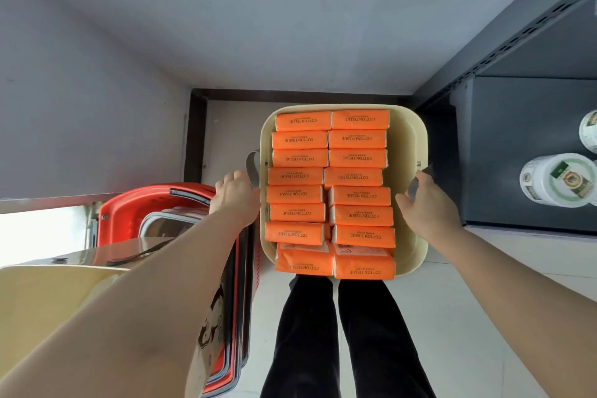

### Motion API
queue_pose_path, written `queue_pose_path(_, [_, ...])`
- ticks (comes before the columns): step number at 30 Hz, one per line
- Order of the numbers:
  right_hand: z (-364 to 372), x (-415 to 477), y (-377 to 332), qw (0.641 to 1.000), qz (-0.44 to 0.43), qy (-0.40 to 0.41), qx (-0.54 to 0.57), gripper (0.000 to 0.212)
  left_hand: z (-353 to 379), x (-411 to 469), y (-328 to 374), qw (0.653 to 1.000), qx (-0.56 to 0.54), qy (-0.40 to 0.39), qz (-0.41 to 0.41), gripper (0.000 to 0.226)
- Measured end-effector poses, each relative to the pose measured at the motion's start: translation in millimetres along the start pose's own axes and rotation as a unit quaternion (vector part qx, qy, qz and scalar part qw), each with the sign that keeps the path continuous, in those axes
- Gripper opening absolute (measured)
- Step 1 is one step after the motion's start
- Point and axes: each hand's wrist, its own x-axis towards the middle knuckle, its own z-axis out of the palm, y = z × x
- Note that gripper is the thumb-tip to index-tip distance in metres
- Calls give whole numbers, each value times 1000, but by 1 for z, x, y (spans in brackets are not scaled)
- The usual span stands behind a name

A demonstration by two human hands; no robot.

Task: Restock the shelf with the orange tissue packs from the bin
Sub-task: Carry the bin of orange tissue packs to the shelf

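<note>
Orange packs (329,191) with dark lettering are held in a cream bin (407,145); a red basket (129,207) and dark grey shelf (517,152) are seen.

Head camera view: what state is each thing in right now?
Bin: upright, open-topped, gripped at both side handles.
Orange tissue packs: wrapped, packed in two rows inside the bin.
Left hand: fingers curled round the left handle.
Right hand: fingers curled round the right handle.
Shelf: no orange packs on it in sight.
White jars: upright, closed, on the shelf.

Cream bin (410,139) of orange tissue packs (326,194), left hand (235,192) and right hand (426,203) gripping its sides
</note>
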Motion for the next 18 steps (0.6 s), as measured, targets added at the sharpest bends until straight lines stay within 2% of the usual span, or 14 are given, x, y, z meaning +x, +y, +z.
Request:
queue_pose_path(5, [16,2,-11,999,-19,2,-46,57,-9,34,3,999,-24,32,10,48])
queue_pose_path(9, [30,3,-12,998,-16,20,-55,64,-7,59,10,995,-75,25,52,46])
queue_pose_path(12, [34,7,-11,998,-12,25,-57,64,-6,71,16,993,-95,-11,64,37])
queue_pose_path(15, [33,9,-8,998,-7,27,-62,62,0,80,15,995,-55,-30,74,49])
queue_pose_path(18, [34,7,-3,997,0,17,-69,64,4,75,8,996,45,-50,61,67])
